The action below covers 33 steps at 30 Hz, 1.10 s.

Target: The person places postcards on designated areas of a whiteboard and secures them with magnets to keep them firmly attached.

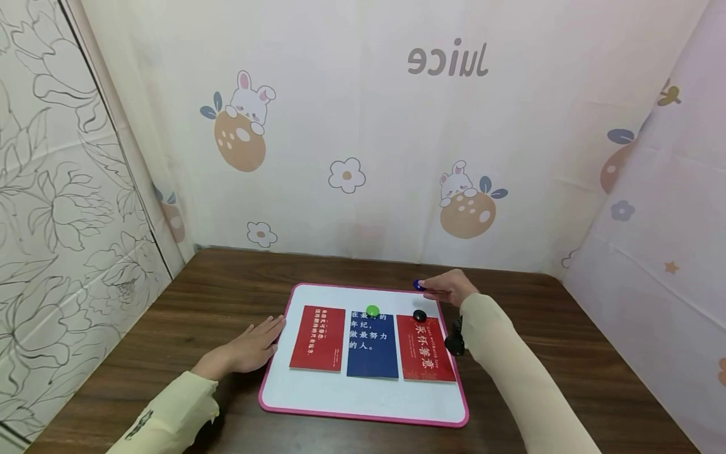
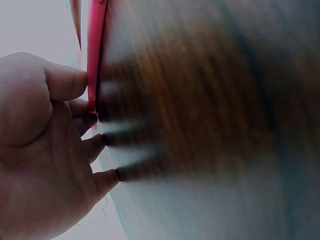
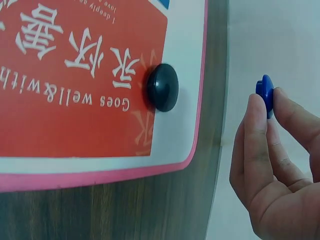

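A dark brown wooden tabletop (image 1: 170,315) stands in a corner hung with rabbit-print cloth (image 1: 363,157). On it lies a pink-rimmed whiteboard (image 1: 363,417) bearing three cards. The left hand (image 1: 249,349) rests flat, fingers straight, at the board's left edge. The right hand (image 1: 450,290) has its grip pinched on a small round blue magnet (image 1: 418,285) at the far right corner. Only the right wrist view shows the round black magnet (image 3: 162,87) pinning the red card (image 3: 75,80).

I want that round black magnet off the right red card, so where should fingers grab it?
Pinch the round black magnet by its domed rim, thumb and forefinger on opposite sides, coming straight down. It sits flat on the right red card, so only its sides give purchase. The right hand already pinches a blue magnet.
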Motion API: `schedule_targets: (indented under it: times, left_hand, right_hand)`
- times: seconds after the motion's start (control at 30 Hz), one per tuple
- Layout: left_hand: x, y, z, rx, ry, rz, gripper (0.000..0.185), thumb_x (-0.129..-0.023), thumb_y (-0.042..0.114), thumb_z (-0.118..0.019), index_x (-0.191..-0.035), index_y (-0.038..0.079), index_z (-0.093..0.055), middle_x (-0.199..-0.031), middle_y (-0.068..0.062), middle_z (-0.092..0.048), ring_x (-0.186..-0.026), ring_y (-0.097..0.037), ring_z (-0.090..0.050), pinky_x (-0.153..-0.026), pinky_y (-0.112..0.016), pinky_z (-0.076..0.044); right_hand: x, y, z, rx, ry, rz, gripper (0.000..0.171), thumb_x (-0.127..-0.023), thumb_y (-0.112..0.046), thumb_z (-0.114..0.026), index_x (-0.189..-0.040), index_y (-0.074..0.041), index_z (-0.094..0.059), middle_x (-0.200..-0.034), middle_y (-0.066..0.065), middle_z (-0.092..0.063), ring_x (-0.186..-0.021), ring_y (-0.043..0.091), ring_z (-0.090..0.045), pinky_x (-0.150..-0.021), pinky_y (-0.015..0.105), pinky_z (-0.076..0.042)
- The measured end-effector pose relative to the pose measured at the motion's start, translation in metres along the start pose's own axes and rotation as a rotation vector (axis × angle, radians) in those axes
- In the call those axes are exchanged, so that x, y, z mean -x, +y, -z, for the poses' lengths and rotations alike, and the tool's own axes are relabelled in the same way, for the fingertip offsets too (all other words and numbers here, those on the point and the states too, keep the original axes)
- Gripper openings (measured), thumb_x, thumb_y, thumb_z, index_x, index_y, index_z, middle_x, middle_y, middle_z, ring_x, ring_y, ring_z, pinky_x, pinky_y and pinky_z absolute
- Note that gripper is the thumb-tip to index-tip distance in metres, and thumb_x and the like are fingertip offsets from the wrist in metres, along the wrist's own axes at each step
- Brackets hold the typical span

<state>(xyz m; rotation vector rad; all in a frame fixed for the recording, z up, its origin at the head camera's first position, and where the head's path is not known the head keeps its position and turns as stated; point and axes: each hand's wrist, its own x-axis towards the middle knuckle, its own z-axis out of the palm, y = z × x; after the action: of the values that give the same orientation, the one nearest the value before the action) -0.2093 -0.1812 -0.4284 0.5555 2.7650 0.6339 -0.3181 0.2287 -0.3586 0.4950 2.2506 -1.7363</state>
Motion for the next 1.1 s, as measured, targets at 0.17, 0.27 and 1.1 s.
schedule_targets:
  times: [0.17, 0.27, 1.1]
  left_hand:
    - [0.000, -0.001, 0.000, -0.005, -0.003, -0.005, 0.060, -0.097, 0.019, -0.052, -0.148, -0.002, -0.027, -0.152, -0.023, -0.025, -0.140, -0.042, -0.016, -0.108, -0.063, -0.009]
    - [0.000, -0.001, 0.000, -0.006, -0.004, -0.006, 0.060, -0.097, 0.018, -0.051, -0.148, -0.002, -0.027, -0.152, -0.023, -0.025, -0.141, -0.042, -0.016, -0.108, -0.063, -0.009]
    - [0.000, -0.001, -0.001, -0.003, 0.008, 0.002, 0.061, -0.097, 0.018, -0.052, -0.148, -0.002, -0.028, -0.152, -0.022, -0.026, -0.140, -0.042, -0.016, -0.108, -0.063, -0.009]
  right_hand:
    - [-0.002, -0.003, -0.007, -0.011, -0.001, -0.010, 0.035, -0.087, -0.007, -0.069, -0.117, 0.010, -0.062, -0.086, 0.015, -0.067, -0.070, 0.019, -0.069, -0.085, 0.037, -0.051]
    - [-0.003, -0.005, -0.010, -0.026, 0.001, -0.021, 0.036, -0.087, -0.006, -0.070, -0.117, 0.010, -0.061, -0.087, 0.015, -0.066, -0.069, 0.019, -0.069, -0.079, 0.034, -0.054]
    - [-0.006, -0.011, -0.036, -0.018, -0.036, -0.032, 0.030, -0.087, -0.008, -0.069, -0.113, 0.007, -0.065, -0.088, 0.016, -0.067, -0.070, 0.020, -0.068, -0.076, 0.032, -0.055]
